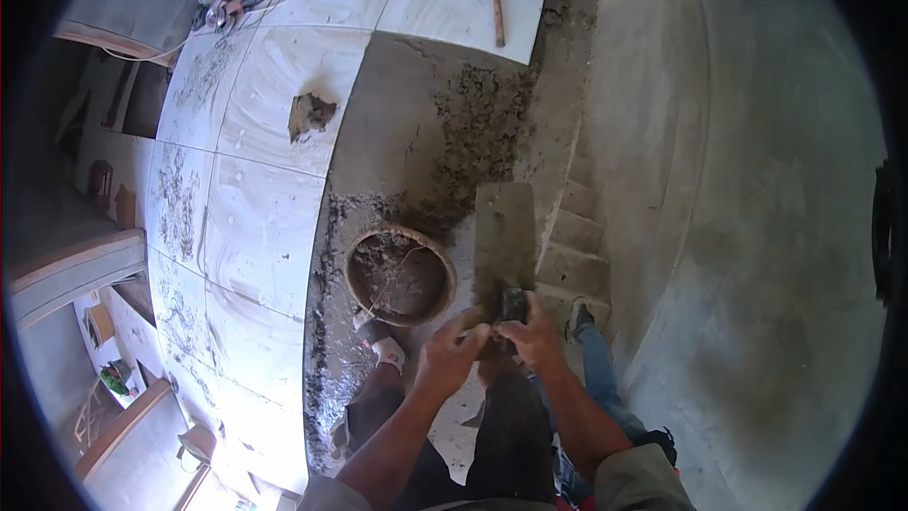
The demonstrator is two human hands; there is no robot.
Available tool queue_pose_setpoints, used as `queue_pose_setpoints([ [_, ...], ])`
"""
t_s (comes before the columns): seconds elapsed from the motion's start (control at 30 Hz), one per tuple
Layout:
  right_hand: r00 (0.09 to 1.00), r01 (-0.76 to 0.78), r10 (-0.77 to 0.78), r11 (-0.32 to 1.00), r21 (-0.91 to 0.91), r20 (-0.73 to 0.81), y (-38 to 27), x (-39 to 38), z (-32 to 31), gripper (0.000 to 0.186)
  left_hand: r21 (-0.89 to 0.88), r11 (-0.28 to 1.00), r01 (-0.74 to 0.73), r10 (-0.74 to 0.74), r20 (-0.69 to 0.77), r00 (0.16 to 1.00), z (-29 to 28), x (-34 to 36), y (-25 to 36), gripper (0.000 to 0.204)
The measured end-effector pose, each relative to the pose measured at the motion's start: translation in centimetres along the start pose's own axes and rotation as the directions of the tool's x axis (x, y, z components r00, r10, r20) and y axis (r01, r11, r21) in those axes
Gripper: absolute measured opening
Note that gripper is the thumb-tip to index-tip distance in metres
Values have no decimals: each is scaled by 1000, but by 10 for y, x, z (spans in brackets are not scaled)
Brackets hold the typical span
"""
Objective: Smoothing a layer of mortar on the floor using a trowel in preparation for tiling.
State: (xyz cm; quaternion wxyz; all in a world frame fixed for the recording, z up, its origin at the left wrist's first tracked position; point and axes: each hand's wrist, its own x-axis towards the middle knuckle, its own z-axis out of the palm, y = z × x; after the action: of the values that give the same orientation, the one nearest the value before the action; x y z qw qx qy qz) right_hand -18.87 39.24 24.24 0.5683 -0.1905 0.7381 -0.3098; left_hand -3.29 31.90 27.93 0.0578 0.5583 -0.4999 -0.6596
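Note:
A long rectangular, mud-stained trowel (503, 227) points forward from my hands. My left hand (449, 355) is closed on its near end at the left, fingers curled by the lower edge. My right hand (534, 345) grips it on the right, beside its dark block-like handle (513, 304); what exactly each finger holds is partly hidden. A round bucket (447, 279) with wet mortar and a cord or wire inside lies just left of the trowel. Beneath and beyond spreads a bed of grey wet mortar (397, 114), bordered by white tiles (260, 218).
A mallet (497, 14) lies on the far tile, power tools (227, 9) at upper left, and a dark lump (310, 116) on the tiles. Steps (577, 232) descend along the right beside a grey wall (757, 227). Another person's jeans-clad leg (605, 378) shows at lower right.

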Motion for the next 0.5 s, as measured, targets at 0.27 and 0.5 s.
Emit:
queue_pose_setpoints([
  [0.27, 970, -137, 223, 831, -539, 96, 88, -5, 50, 50, 678, 724, 126, 217, -398, 892, -109, 35, -165, 89],
  [0.5, 982, -112, 186, 671, -733, 20, 121, 32, 148, 51, 330, 857, 396, -115, -626, 771, -182, 161, -249, 88],
])
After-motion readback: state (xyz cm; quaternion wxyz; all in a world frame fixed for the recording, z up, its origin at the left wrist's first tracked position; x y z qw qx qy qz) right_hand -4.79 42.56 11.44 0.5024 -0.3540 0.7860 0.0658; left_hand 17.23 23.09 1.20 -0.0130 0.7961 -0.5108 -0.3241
